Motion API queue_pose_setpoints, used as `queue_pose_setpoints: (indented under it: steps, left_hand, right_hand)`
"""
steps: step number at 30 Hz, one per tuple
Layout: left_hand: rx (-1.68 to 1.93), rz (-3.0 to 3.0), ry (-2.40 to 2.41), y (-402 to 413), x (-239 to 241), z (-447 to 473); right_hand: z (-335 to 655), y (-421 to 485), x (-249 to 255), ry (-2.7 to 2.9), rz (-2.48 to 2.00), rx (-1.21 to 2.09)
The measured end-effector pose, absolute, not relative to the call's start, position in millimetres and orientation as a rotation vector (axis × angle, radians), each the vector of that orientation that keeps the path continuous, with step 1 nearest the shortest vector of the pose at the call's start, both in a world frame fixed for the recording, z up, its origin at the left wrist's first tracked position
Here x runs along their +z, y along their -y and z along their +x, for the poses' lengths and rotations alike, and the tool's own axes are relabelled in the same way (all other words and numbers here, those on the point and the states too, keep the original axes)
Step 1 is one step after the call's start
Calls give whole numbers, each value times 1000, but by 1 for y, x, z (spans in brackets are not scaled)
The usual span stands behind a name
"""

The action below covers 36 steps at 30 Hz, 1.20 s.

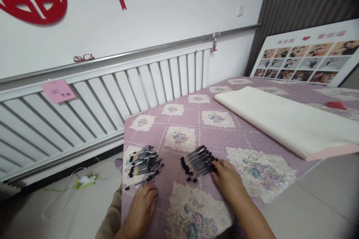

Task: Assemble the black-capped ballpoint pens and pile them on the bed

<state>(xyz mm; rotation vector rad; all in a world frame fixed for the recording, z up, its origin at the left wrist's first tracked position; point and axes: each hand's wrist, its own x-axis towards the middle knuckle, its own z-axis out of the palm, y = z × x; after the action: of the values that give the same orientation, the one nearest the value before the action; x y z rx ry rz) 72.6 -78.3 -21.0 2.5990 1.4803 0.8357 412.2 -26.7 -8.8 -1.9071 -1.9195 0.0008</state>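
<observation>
Two piles of pens with black caps lie on a purple floral tablecloth (213,134). My right hand (228,181) is at the right edge of the neater pile of pens (198,163), its fingers closed at the capped end of a pen there. The pens in this pile lie side by side, slanting up to the right. To the left is a looser pile of pens (144,162), overlapping at various angles. Just below its lowest pen (139,184), my left hand (141,205) rests on the cloth with curled fingers and nothing visible in them.
A folded cream sheet (286,119) covers the table's right side, with a red paper piece (336,105) beyond it. A white radiator (168,78) runs along the back, carrying a pink note (58,91); glasses (83,58) sit above it. A photo board (305,58) leans at the far right.
</observation>
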Motion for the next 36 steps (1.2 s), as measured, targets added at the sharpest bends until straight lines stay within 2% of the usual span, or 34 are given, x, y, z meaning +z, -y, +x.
queue_pose_setpoints:
  steps: [10, 15, 23, 36]
  left_hand:
    - [866, 2591, -1466, 77, -21, 71]
    - [878, 2604, -1447, 78, -20, 70]
    - [865, 2744, -1433, 83, -24, 65]
    - [737, 2902, -1477, 89, -13, 72]
  right_hand:
    - [411, 30, -1, 1933, -1936, 53]
    - [416, 36, 5, 1992, -1971, 211]
    - [399, 50, 21, 2194, -1621, 567]
    - [287, 62, 16, 2347, -1294, 664]
